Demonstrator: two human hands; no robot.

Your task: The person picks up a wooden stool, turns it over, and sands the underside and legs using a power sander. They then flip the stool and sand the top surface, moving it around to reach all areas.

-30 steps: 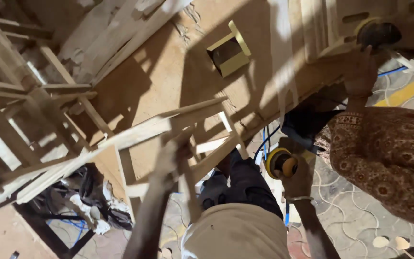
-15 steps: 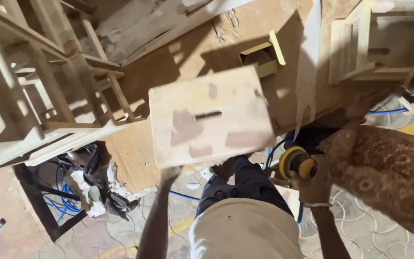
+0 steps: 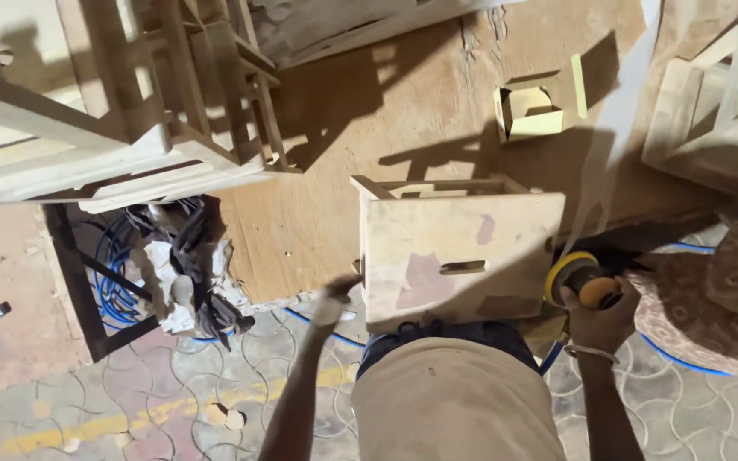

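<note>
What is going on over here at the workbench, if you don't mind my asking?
A person stands at a plywood bench. The left hand steadies a small wooden stool by its seat edge, tipped so the slotted seat faces them. The right hand grips a yellow-padded sander beside the seat's right edge. Other wooden frames stand to the left.

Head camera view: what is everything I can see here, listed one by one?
wooden stool: one, pale with pinkish filler patches and a slot in the seat, centre, on its side on the plywood sheet
plywood sheet: one, brown, under the stool
orbital sander: one, yellow and black, right of the stool
small open box: one, yellowish, upper right
wooden frames: several, pale, upper left
blue cable: coils, lower left
left hand: at the stool's left edge
right hand: gripping the sander
</note>
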